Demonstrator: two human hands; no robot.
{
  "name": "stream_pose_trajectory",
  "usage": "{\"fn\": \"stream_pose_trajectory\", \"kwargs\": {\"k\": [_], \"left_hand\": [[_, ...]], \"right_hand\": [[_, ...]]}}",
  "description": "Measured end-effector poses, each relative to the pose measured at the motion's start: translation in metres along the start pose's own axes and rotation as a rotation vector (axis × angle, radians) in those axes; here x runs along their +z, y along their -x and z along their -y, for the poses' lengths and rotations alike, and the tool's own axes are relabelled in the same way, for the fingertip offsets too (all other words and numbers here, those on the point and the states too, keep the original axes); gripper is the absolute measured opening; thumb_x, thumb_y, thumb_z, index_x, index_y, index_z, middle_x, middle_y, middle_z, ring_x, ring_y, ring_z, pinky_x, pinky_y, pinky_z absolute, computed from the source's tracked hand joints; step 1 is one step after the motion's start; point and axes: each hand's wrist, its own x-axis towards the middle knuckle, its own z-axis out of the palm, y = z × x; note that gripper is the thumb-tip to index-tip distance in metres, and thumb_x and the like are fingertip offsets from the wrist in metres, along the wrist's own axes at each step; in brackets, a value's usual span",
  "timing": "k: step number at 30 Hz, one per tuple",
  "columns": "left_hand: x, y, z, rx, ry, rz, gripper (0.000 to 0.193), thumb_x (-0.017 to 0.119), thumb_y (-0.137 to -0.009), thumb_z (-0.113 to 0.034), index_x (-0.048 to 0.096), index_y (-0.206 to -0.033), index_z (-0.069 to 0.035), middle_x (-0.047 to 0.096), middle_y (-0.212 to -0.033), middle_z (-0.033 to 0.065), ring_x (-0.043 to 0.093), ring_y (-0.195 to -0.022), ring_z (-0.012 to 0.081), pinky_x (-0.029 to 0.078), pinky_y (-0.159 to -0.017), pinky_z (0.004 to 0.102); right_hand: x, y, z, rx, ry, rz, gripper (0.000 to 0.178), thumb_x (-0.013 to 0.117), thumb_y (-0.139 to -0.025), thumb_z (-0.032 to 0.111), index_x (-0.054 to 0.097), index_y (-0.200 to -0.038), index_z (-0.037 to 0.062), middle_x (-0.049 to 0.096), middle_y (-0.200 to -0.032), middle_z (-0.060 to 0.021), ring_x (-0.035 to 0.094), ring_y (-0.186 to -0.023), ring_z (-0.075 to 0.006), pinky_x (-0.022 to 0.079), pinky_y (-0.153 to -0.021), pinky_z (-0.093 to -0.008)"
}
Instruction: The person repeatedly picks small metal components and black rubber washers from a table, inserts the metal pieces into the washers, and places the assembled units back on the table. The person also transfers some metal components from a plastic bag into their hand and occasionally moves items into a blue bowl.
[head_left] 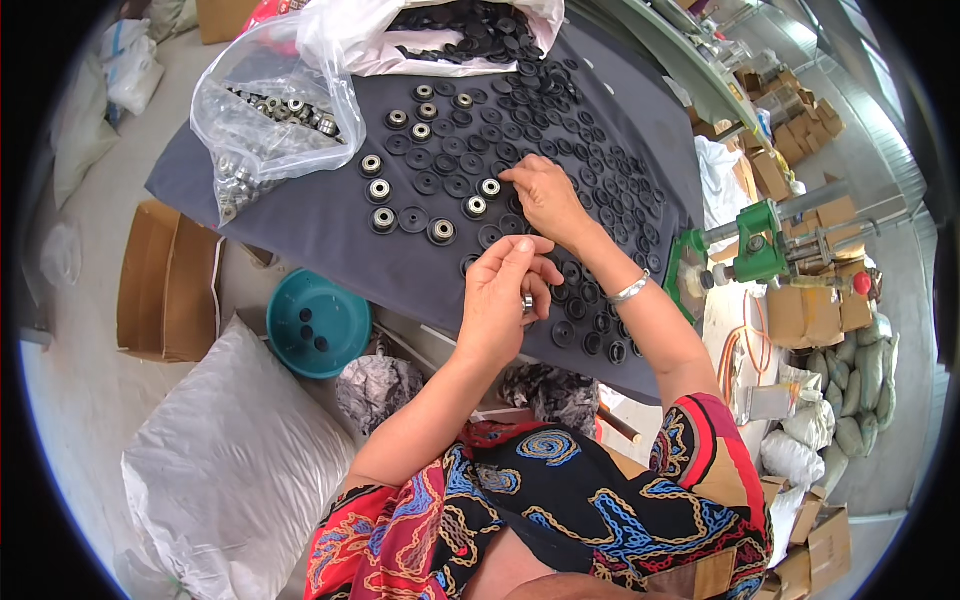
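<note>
- Bearings (378, 190): set out left of centre, seated on or in black discs; flat faces upward, probably for easy checking by eye.
- Discs (455, 187): spread across the cloth (300, 232) from upper centre to right of centre; mostly laid flat in a single layer, likely to keep each within separate reach.
- Left hand (505, 290), centre of frame: curled, thumb close to the index finger. Small metal piece (527, 302) showing at the fingers; cannot tell what kind, or whether gripped. Probably cupped to retain small parts.
- Right hand (548, 198), above and right of the left: narrowed, fingertips lowered just beside a bearing; cannot tell whether holding anything. Probably angled low for access among closely laid parts.
- Clear bag (208, 125), upper left: loaded with further bearings, mouth spread toward the discs, presumably for quick access.
- Pink-white sack (368, 45), top centre: spilling discs onto the cloth, likely laid on its side to ease supply.
- Basin (283, 302), left, below the cloth edge: holding a few dark round pieces; likely kept apart from the main spread.
- Green press (762, 243), right: standing beside the cloth, clear of both hands.
</note>
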Motion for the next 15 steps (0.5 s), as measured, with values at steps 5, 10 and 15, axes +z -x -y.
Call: {"fn": "stream_pose_trajectory", "kwargs": {"k": [5, 10, 15], "left_hand": [[-0.004, 0.000, -0.002, 0.015, 0.025, -0.013, 0.029, 0.046, -0.097, -0.028, 0.058, -0.100, -0.003, 0.062, -0.075, 0.0095, 0.051, -0.048, 0.0089, 0.028, -0.038, 0.0211], [-0.005, 0.000, -0.010, 0.063, 0.184, -0.106, 0.037, 0.035, -0.101, -0.031, 0.055, -0.104, 0.001, 0.061, -0.078, 0.0104, 0.053, -0.050, 0.0115, 0.029, -0.039, 0.0217], [-0.006, 0.000, -0.018, 0.097, 0.233, -0.256, 0.045, 0.032, -0.101, -0.039, 0.052, -0.110, 0.000, 0.061, -0.083, 0.0084, 0.055, -0.062, 0.0116, 0.033, -0.044, 0.0225]], "right_hand": [[-0.004, 0.002, 0.005, 0.002, 0.020, 0.037, 0.023, 0.052, -0.084, 0.003, 0.068, -0.100, 0.0054, 0.060, -0.089, -0.0103, 0.056, -0.092, -0.0278, 0.041, -0.083, -0.0386], [-0.036, 0.009, 0.038, -0.088, -0.188, -0.141, 0.018, 0.057, -0.080, 0.002, 0.066, -0.095, 0.0033, 0.059, -0.086, -0.0110, 0.056, -0.079, -0.0295, 0.046, -0.073, -0.0383], [-0.073, 0.037, 0.094, -0.426, -0.167, 0.061, 0.022, 0.068, -0.075, 0.016, 0.066, -0.094, 0.0069, 0.056, -0.088, -0.0056, 0.052, -0.083, -0.0264, 0.044, -0.075, -0.0375]]}}
